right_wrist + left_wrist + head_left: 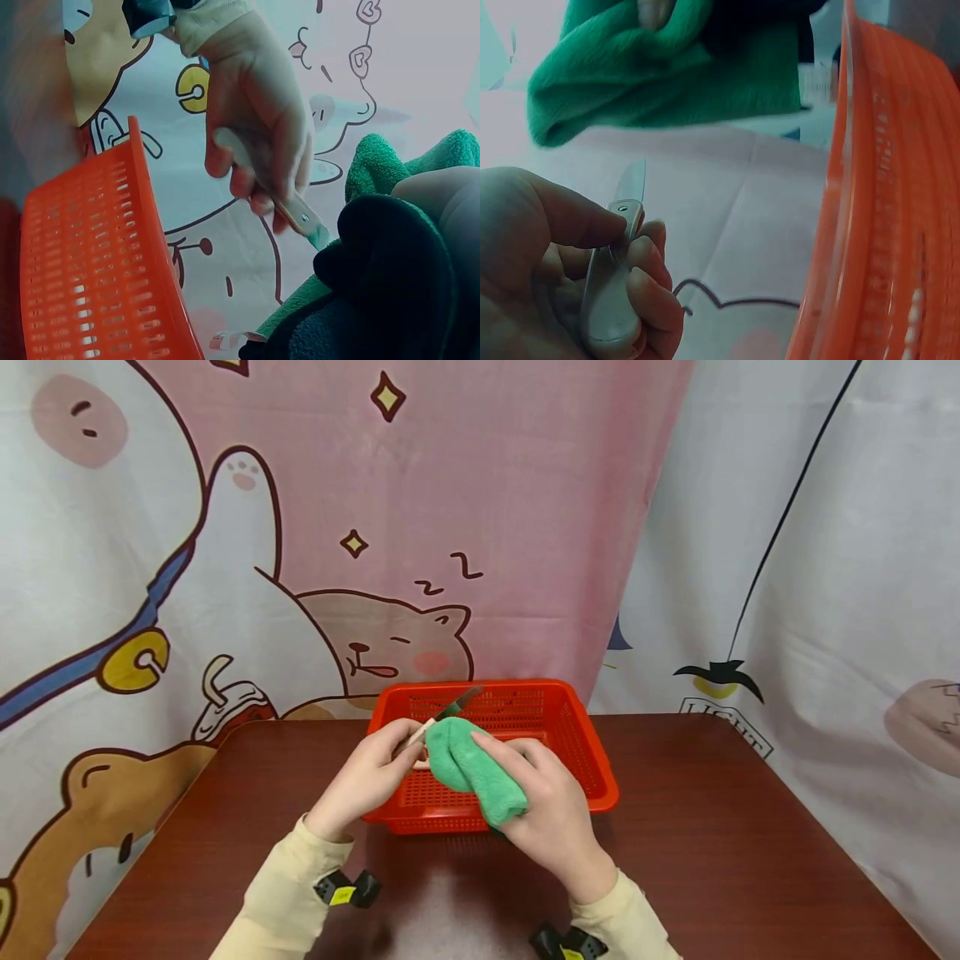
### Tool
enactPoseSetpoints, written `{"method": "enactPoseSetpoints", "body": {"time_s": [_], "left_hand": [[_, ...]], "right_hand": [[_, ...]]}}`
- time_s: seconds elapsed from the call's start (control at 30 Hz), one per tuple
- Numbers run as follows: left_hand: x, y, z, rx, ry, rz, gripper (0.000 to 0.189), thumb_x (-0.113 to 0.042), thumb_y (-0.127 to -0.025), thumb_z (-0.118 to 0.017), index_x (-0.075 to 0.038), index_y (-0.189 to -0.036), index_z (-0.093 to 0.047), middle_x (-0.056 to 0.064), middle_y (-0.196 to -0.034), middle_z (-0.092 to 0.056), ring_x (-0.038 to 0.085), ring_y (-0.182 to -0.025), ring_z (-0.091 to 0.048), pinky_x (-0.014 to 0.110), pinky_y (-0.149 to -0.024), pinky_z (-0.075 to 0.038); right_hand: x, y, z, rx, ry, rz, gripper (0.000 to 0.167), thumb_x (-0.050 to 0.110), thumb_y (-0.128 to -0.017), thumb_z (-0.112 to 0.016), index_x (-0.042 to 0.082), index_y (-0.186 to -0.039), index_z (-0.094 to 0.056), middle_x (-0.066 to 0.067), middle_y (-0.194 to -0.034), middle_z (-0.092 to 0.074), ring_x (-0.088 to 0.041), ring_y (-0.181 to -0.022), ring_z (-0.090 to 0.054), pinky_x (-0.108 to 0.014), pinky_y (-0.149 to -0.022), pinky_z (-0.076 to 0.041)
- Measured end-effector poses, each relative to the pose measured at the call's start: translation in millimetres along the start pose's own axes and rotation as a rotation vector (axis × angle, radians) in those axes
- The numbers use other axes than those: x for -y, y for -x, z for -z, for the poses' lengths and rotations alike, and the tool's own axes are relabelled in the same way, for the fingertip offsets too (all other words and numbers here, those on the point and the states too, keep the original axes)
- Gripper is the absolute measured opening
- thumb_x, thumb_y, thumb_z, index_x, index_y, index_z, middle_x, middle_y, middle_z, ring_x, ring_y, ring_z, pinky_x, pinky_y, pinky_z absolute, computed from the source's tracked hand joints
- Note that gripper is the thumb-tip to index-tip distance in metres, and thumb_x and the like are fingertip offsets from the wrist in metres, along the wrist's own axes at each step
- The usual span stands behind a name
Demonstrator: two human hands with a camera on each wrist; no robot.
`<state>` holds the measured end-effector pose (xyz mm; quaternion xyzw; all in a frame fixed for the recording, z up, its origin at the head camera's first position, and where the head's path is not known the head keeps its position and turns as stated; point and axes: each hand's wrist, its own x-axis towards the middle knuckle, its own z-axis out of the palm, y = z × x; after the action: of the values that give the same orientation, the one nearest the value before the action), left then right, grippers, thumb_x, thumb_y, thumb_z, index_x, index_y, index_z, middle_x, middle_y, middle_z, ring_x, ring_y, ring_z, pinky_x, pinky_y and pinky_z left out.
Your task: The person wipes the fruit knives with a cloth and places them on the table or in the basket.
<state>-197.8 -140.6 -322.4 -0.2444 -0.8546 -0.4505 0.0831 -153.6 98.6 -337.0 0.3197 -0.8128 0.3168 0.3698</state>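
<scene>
My left hand (375, 774) grips a small knife (420, 732) by its pale handle, thumb pressed along the side. The short blade (459, 702) points up and to the right in the head view. A green cloth (468, 760), folded and bunched, is held in my right hand (551, 802), right beside the knife. In the left wrist view the blade (632, 180) stands bare, a little apart from the cloth (667, 90). From the right wrist, the blade's tip lies behind the cloth (375, 169); the handle (251, 161) shows in the left fingers.
A red-orange plastic basket (581, 743) with slotted walls stands on the brown table (712, 827), below and behind both hands. A cartoon-printed curtain (540, 527) hangs at the table's far edge. Black wrist devices (348, 889) sit on the sleeves.
</scene>
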Motion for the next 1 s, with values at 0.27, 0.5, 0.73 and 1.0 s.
{"method": "enactPoseSetpoints", "body": {"time_s": [0.27,0.5,0.73,1.0], "left_hand": [[-6.8,-3.3,-22.9,-0.039,0.070,-0.045,0.014,-0.007,-0.098,-0.059,-0.008,-0.111,-0.066,0.001,-0.098,-0.063,0.020,-0.089,-0.055,0.038,-0.081,-0.047],[-9.5,-3.0,-35.6,-0.025,0.182,-0.016,0.021,-0.007,-0.094,-0.062,-0.011,-0.114,-0.067,0.000,-0.102,-0.066,0.019,-0.094,-0.058,0.040,-0.086,-0.049],[-8.7,-1.0,-40.6,-0.056,0.142,-0.009,0.011,-0.002,-0.094,-0.056,-0.010,-0.091,-0.063,-0.004,-0.072,-0.050,0.015,-0.073,-0.050,0.037,-0.086,-0.042],[-9.2,-0.3,-39.6,-0.050,0.124,-0.014,0.013,-0.002,-0.097,-0.053,-0.010,-0.088,-0.057,-0.004,-0.062,-0.044,0.011,-0.054,-0.043,0.032,-0.068,-0.040]], "right_hand": [[3,-1.1,-3,-0.006,-0.016,0.021,0.067,0.003,-0.072,-0.079,0.021,-0.135,-0.062,-0.004,-0.104,-0.062,-0.019,-0.089,-0.061,-0.033,-0.069,-0.052],[3,-0.6,-2,-0.006,-0.006,0.026,0.066,0.003,-0.072,-0.077,0.020,-0.134,-0.062,-0.004,-0.103,-0.061,-0.019,-0.088,-0.060,-0.033,-0.068,-0.051],[2,0.3,0,-0.003,-0.019,0.020,0.066,0.002,-0.073,-0.078,0.020,-0.135,-0.062,-0.004,-0.103,-0.062,-0.019,-0.088,-0.061,-0.033,-0.067,-0.052],[0,-1.7,4,-0.006,-0.023,0.022,0.068,0.003,-0.073,-0.081,0.019,-0.135,-0.061,-0.006,-0.105,-0.061,-0.021,-0.092,-0.062,-0.035,-0.071,-0.053]]}}
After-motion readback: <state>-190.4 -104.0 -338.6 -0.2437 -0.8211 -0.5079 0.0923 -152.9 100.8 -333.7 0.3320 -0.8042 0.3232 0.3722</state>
